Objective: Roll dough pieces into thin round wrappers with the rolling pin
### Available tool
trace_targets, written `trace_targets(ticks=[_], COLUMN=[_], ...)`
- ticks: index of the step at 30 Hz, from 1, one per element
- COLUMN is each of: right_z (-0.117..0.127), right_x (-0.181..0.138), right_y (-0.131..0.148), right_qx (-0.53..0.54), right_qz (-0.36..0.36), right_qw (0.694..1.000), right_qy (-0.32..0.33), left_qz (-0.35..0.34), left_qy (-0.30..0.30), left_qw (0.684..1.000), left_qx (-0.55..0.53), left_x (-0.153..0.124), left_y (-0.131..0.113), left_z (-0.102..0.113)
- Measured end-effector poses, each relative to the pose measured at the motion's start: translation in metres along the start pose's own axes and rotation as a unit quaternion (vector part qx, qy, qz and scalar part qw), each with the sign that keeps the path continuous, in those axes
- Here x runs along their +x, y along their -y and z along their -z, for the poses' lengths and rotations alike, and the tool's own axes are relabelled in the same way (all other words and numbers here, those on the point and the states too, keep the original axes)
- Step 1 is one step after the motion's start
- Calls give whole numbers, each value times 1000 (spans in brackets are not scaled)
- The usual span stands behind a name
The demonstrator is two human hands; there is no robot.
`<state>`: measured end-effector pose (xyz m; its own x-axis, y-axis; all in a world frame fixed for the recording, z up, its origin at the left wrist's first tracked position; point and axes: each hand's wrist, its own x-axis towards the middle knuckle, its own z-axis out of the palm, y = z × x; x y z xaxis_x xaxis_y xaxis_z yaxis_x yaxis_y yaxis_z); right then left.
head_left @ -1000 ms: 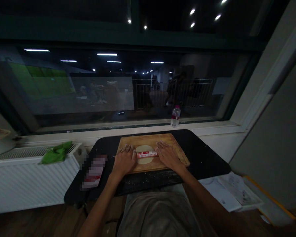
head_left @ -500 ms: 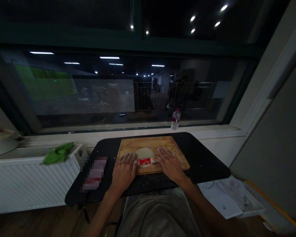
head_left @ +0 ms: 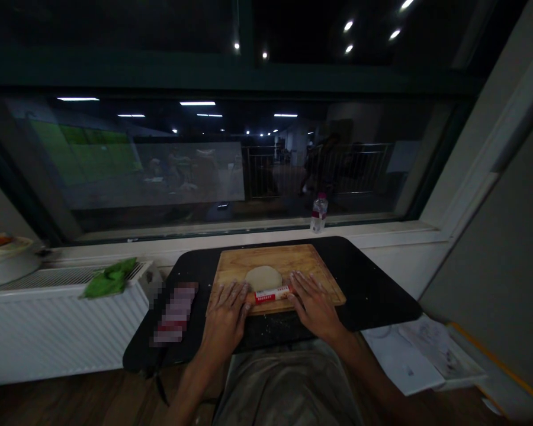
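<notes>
A round, flat piece of pale dough lies on a wooden board. Along its near edge sits a rolling pin with a red-and-white printed label round its middle. My left hand rests palm down over the pin's left end, fingers stretched out towards the board. Over the right end lies my right hand, also palm down, its fingers spread and dusted with flour. The pin's two ends are hidden under my hands.
The board stands on a black table with flour specks near its front. A blurred-out flat item lies at the left. A bottle stands on the windowsill; a green cloth hangs on the radiator. Papers lie low at the right.
Both hands and the rolling pin have come back towards me, from the near part of the dough to its near edge. More of the dough shows. The view has shifted slightly.
</notes>
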<state>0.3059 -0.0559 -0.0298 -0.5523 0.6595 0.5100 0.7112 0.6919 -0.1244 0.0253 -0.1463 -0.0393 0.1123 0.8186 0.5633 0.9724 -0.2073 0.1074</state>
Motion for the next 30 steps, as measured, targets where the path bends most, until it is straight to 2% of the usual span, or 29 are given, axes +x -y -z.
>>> trace_targets(ticks=[5,9,13,17,22,27,30], right_z=[0,-5,-15,-20,-15,-3,3], right_x=[35,73,105,121,104,66,46], right_y=[-8,-13,-18,-20,-16,-4,-1], right_qx=[-14,-34,-48,-56,-63,-39,-12], right_qz=[10,-18,-31,-48,-4,-20,0], right_qw=[998,997,994,990,993,998,999], right_qy=[53,74,91,120,97,51,40], left_qz=[31,51,87,81,43,46,45], left_qy=[19,30,63,108,111,60,42], left_qw=[999,996,992,989,990,996,997], left_qx=[38,66,66,62,70,54,48], left_x=[28,56,83,98,84,57,44], left_y=[3,14,26,34,32,17,7], left_z=[-4,-13,-18,-14,-14,-11,-8])
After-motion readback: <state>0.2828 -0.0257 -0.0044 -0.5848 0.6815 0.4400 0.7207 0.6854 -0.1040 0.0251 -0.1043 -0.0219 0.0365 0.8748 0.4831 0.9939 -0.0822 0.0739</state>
